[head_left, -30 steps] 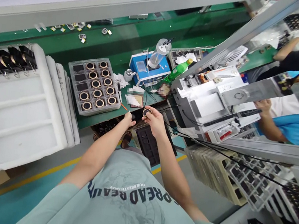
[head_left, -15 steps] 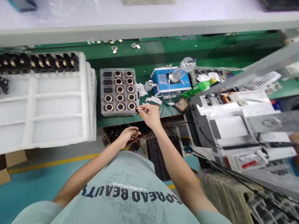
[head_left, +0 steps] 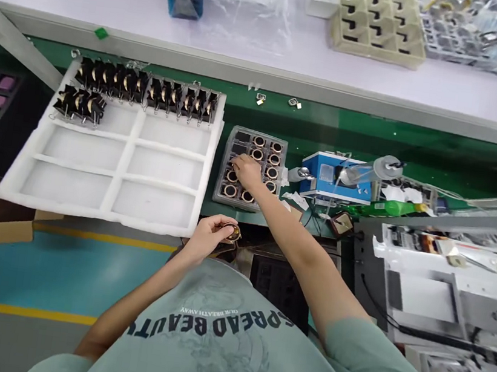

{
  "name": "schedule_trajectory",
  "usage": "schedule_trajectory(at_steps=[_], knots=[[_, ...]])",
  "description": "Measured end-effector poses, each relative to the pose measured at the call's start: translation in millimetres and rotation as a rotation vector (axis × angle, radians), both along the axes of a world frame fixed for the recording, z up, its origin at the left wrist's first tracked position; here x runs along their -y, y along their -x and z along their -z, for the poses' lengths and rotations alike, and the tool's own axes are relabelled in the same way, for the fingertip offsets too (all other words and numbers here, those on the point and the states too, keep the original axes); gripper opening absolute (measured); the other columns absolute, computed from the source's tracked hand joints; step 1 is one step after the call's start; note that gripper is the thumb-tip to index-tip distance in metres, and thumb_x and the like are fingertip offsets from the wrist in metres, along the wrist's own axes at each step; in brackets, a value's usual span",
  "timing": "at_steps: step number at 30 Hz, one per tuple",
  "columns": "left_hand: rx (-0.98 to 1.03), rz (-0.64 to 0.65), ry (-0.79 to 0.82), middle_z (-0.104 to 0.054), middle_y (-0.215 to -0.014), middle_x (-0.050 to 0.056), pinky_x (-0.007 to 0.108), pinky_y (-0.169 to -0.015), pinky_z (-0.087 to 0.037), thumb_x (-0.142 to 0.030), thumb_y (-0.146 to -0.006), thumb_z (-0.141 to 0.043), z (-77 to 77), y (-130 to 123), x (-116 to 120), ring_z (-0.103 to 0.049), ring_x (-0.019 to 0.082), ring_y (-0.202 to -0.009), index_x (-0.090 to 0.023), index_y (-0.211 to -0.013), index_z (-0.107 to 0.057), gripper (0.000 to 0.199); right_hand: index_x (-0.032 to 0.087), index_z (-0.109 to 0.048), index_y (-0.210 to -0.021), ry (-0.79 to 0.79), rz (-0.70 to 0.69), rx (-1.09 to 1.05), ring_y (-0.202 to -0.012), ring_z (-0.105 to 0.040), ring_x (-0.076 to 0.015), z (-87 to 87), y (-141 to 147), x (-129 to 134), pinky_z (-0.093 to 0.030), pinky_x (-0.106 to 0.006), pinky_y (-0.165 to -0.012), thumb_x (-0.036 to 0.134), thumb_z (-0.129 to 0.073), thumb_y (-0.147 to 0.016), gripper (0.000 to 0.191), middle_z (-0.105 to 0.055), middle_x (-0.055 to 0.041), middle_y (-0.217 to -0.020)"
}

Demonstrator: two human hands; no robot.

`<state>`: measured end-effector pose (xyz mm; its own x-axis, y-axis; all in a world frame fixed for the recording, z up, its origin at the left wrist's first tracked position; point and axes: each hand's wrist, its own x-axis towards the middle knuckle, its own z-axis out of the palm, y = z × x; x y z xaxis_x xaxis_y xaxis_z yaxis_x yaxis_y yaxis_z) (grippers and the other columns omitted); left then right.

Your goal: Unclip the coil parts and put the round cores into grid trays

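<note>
My left hand (head_left: 207,237) is closed on a round, ring-shaped part (head_left: 234,233) with a gold-coloured rim, like a watch case, held low in front of the bench edge. My right hand (head_left: 247,172) reaches over the clear compartment tray (head_left: 221,176), its fingers bent down at the left-middle compartments. What its fingertips grip, if anything, is hidden. Round black parts with gold rims, such as one ring (head_left: 276,147), fill many compartments; several at the upper left show only dark squares.
Left of the tray lies a white foam tray (head_left: 131,152) with rows of black clips (head_left: 129,83) gripping rings. To the right stand a metal-topped bottle (head_left: 296,174), a blue device (head_left: 317,186) and a green bottle (head_left: 383,208). A shelf (head_left: 246,64) overhangs the back.
My right hand has gone from the clear tray's lower right corner to its left-middle compartments. My left hand still holds the ring part. The view has swung left.
</note>
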<state>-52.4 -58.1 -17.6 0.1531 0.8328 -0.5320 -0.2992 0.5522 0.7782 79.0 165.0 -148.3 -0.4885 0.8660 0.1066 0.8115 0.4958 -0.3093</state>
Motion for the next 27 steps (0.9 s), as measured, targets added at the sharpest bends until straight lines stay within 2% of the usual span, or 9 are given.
schedule_trajectory(at_steps=[7, 12, 14, 16, 19, 21, 23, 25, 27], knots=[[-0.043, -0.054, -0.080, -0.073, -0.085, 0.005, 0.029, -0.077, -0.050, -0.029, -0.071, -0.078, -2.6, 13, -23, -0.063, 0.016, -0.080, -0.017, -0.087, -0.075, 0.020, 0.014, -0.066, -0.130, -0.042, -0.036, -0.040, -0.107, -0.055, -0.0276, 9.8, -6, 25, -0.041, -0.040, -0.101, 0.019, -0.036, -0.102, 0.041, -0.066, -0.0150, -0.123], [-0.075, -0.103, -0.139, -0.073, -0.087, 0.005, 0.029, -0.079, -0.049, -0.029, -0.071, -0.078, 4.6, 8, -42, -0.062, 0.016, -0.080, -0.017, -0.088, -0.075, 0.021, 0.014, -0.074, -0.115, 0.048, 0.122, -0.135, -0.113, -0.054, -0.0290, -0.6, 5, 19, -0.043, -0.041, -0.101, 0.022, -0.045, -0.099, 0.034, -0.068, -0.0136, -0.123], [-0.068, -0.111, -0.133, -0.072, -0.088, 0.005, 0.029, -0.076, -0.050, -0.029, -0.071, -0.078, 8.0, 5, -48, -0.062, 0.015, -0.079, -0.017, -0.090, -0.074, 0.022, 0.014, -0.074, -0.114, 0.089, 0.234, -0.284, -0.115, -0.055, -0.0292, -15.9, 4, 25, -0.045, -0.042, -0.100, 0.027, -0.051, -0.097, 0.031, -0.068, -0.0144, -0.122], [-0.069, -0.125, -0.126, -0.072, -0.088, 0.005, 0.028, -0.073, -0.050, -0.030, -0.072, -0.078, 11.0, 2, -53, -0.062, 0.015, -0.077, -0.017, -0.092, -0.074, 0.024, 0.015, -0.073, -0.116, 0.219, 0.303, -0.504, -0.105, -0.061, -0.0264, -39.2, -5, 40, -0.050, -0.040, -0.092, 0.037, -0.051, -0.098, 0.036, -0.071, -0.0136, -0.116], [-0.104, -0.178, -0.195, -0.072, -0.089, 0.005, 0.028, -0.075, -0.050, -0.028, -0.072, -0.078, 15.8, 0, -62, -0.063, 0.015, -0.079, -0.017, -0.093, -0.072, 0.024, 0.018, -0.074, -0.112, 0.610, 0.184, -0.743, -0.074, -0.064, -0.0183, -81.4, -28, 71, -0.052, -0.032, -0.066, 0.055, -0.050, -0.095, 0.047, -0.074, -0.0091, -0.099], [-0.140, -0.203, -0.266, -0.071, -0.089, 0.005, 0.028, -0.075, -0.050, -0.025, -0.073, -0.077, 20.0, -2, -67, -0.064, 0.015, -0.079, -0.017, -0.092, -0.070, 0.022, 0.017, -0.077, -0.103, 0.773, 0.081, -0.741, -0.064, -0.061, -0.0154, -106.1, -40, 85, -0.050, -0.028, -0.059, 0.057, -0.062, -0.088, 0.046, -0.074, -0.0067, -0.085], [-0.176, -0.206, -0.309, -0.070, -0.087, 0.005, 0.027, -0.073, -0.049, -0.023, -0.074, -0.075, 24.3, -3, -69, -0.063, 0.014, -0.076, -0.017, -0.091, -0.068, 0.020, 0.016, -0.078, -0.096, 0.826, 0.021, -0.693, -0.061, -0.060, -0.0146, -122.8, -45, 89, -0.048, -0.027, -0.057, 0.054, -0.068, -0.083, 0.042, -0.072, -0.0051, -0.075], [-0.221, -0.214, -0.315, -0.068, -0.084, 0.004, 0.026, -0.070, -0.049, -0.021, -0.076, -0.073, 26.6, -5, -68, -0.062, 0.014, -0.074, -0.016, -0.092, -0.066, 0.019, 0.016, -0.078, -0.095, 0.854, -0.062, -0.615, -0.061, -0.062, -0.0153, -129.9, -44, 85, -0.049, -0.026, -0.057, 0.050, -0.070, -0.081, 0.038, -0.072, -0.0046, -0.073], [-0.283, -0.224, -0.302, -0.066, -0.084, 0.004, 0.028, -0.071, -0.050, -0.019, -0.076, -0.071, 25.0, -4, -64, -0.062, 0.014, -0.074, -0.017, -0.101, -0.063, 0.026, 0.017, -0.079, -0.096, 0.882, -0.167, -0.502, -0.062, -0.064, -0.0164, -127.6, -38, 71, -0.049, -0.026, -0.057, 0.046, -0.072, -0.079, 0.035, -0.073, -0.0046, -0.074]])
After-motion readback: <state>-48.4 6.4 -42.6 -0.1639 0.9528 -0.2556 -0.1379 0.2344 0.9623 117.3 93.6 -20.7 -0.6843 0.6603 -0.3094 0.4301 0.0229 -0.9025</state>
